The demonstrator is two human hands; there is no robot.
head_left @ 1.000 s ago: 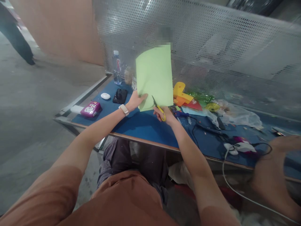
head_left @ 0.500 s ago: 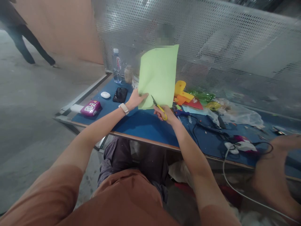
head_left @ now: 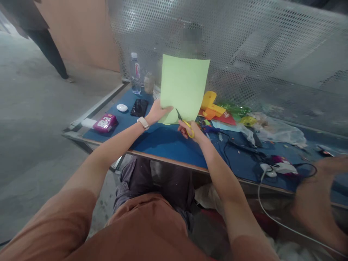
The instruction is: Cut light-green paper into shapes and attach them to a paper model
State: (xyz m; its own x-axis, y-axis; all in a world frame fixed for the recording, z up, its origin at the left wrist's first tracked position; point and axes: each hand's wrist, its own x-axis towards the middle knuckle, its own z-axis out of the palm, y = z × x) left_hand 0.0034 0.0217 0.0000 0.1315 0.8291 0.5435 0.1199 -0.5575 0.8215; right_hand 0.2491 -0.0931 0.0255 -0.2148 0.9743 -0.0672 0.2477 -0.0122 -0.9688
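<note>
A light green sheet of paper (head_left: pixel 185 85) stands upright above the blue table, its lower edge curving. My left hand (head_left: pixel 158 111) is closed on the sheet's lower left part, thumb on the near face. My right hand (head_left: pixel 190 131) is closed round the yellow handles of a pair of scissors (head_left: pixel 187 123). The dark blades point up and left across the lower part of the paper. Whether they are cutting into it, I cannot tell.
Left on the table (head_left: pixel 163 145) are a water bottle (head_left: pixel 136 74), a phone (head_left: pixel 139 107), a white case (head_left: pixel 122 107) and a purple pack (head_left: pixel 105 123). Yellow pieces (head_left: pixel 210 103), plastic bags (head_left: pixel 282 132) and cables lie right. Another person's arm (head_left: pixel 315 195) reaches in; someone walks at far left.
The paper's top edge has swung slightly to the right and down, and the sheet looks flatter. Both hands have barely moved. The person at far left has stepped along.
</note>
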